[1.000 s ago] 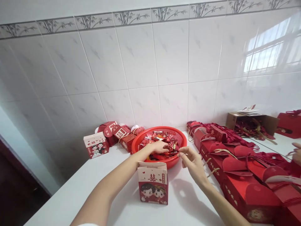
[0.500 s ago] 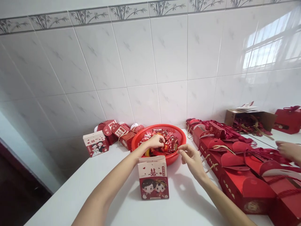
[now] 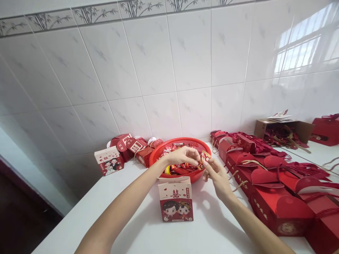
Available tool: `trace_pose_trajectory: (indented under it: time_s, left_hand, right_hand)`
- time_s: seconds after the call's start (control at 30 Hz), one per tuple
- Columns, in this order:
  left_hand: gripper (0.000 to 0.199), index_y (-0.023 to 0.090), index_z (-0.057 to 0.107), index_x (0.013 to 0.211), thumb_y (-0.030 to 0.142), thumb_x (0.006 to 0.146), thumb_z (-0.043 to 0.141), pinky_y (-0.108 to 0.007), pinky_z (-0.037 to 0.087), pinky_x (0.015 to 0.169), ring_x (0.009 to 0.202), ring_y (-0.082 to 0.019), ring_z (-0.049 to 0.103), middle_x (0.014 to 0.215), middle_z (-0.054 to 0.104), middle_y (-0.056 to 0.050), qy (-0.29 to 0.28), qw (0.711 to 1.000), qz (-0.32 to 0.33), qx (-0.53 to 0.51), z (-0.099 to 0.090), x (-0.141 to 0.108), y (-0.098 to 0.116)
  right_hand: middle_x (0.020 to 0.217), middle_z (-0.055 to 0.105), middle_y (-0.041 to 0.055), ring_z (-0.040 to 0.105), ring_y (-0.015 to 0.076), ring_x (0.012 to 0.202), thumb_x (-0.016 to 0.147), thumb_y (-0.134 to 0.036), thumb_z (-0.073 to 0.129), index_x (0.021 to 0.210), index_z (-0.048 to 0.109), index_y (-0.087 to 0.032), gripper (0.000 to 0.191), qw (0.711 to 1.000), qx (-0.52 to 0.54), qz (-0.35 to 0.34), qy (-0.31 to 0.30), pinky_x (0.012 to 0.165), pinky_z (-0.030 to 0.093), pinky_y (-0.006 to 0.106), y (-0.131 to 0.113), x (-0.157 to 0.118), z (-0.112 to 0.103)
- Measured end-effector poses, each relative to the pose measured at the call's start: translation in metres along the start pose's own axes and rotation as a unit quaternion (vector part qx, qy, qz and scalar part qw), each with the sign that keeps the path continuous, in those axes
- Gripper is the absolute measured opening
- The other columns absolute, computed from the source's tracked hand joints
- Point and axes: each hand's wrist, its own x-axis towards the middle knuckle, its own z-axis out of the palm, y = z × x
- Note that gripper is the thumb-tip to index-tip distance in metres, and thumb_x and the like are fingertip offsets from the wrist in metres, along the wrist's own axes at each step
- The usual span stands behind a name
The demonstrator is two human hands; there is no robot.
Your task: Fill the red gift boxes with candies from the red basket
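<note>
A red plastic basket (image 3: 196, 140) full of wrapped candies stands against the wall. Over its right side, my right hand (image 3: 215, 174) pinches a small red and gold candy packet (image 3: 203, 158). My left hand (image 3: 184, 156) is beside the same packet, above the candies, its fingers curled; whether they grip the packet is hard to tell. In front of the basket, an upright red and white box (image 3: 176, 203) with two cartoon figures has its top flaps up.
Rows of red gift boxes (image 3: 280, 208) with cords fill the right. A cardboard box (image 3: 261, 128) of ribbons stands behind them. Small boxes lie left of the basket, near a couple-print box (image 3: 109, 162). Behind is a tiled wall (image 3: 190, 56).
My left hand has risen from the candies and moved right, towards my right hand. A candy packet now shows between them. The other person's hand at the right edge has gone from view.
</note>
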Motion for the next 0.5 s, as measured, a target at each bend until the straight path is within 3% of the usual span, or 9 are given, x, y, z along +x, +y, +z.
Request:
trace_pose_trajectory:
  time_s: [0.07, 0.13, 0.27, 0.37, 0.5]
  left_hand:
    - [0.013, 0.015, 0.069, 0.092, 0.017, 0.079, 0.07, -0.032, 0.052, 0.088, 0.093, -0.018, 0.067, 0.095, 0.072, -0.004, 0.035, 0.996, -0.015, 0.08, -0.003, 0.004, -0.008]
    - [0.021, 0.015, 0.071, 0.099, 0.013, 0.079, 0.065, -0.032, 0.052, 0.089, 0.099, -0.02, 0.068, 0.104, 0.074, -0.007, 0.066, 0.974, -0.066, 0.204, -0.01, 0.005, -0.021]
    - [0.051, 0.018, 0.065, 0.127, 0.016, 0.076, 0.067, -0.033, 0.049, 0.098, 0.119, -0.027, 0.062, 0.135, 0.064, -0.01, 0.032, 0.901, -0.173, 0.397, -0.021, 0.005, -0.045]
    - [0.062, 0.02, 0.058, 0.138, 0.023, 0.077, 0.068, -0.032, 0.047, 0.101, 0.127, -0.029, 0.057, 0.145, 0.057, -0.011, 0.026, 0.877, -0.193, 0.439, -0.021, 0.008, -0.053]
    - [0.06, 0.02, 0.06, 0.136, 0.021, 0.077, 0.065, -0.029, 0.051, 0.089, 0.113, -0.027, 0.065, 0.134, 0.066, -0.011, 0.014, 0.863, -0.213, 0.459, -0.017, 0.017, -0.055]
  right_hand:
    - [0.058, 0.057, -0.005, 0.055, 0.0123, 0.047, 0.066, -0.053, 0.083, 0.079, 0.056, -0.021, 0.044, 0.999, 0.014, -0.017, 0.047, 0.045, 0.041, 0.024, -0.003, 0.002, -0.004]
    - [0.058, 0.058, -0.0049, 0.058, 0.0136, 0.048, 0.063, -0.049, 0.083, 0.075, 0.053, -0.021, 0.043, 0.995, 0.038, -0.02, 0.088, 0.044, 0.042, 0.024, -0.007, 0.006, -0.009]
    - [0.064, 0.067, -0.0015, 0.059, 0.014, 0.045, 0.062, -0.04, 0.077, 0.075, 0.047, -0.022, 0.037, 0.989, 0.091, -0.004, 0.114, 0.043, 0.043, 0.025, -0.016, 0.011, -0.017]
    - [0.066, 0.069, -0.0004, 0.058, 0.0128, 0.042, 0.061, -0.036, 0.074, 0.074, 0.046, -0.022, 0.034, 0.987, 0.109, -0.002, 0.121, 0.042, 0.042, 0.024, -0.019, 0.013, -0.02]
    - [0.062, 0.066, -0.0026, 0.055, 0.0113, 0.04, 0.062, -0.036, 0.073, 0.074, 0.045, -0.022, 0.033, 0.988, 0.098, -0.01, 0.119, 0.042, 0.041, 0.024, -0.017, 0.013, -0.02]
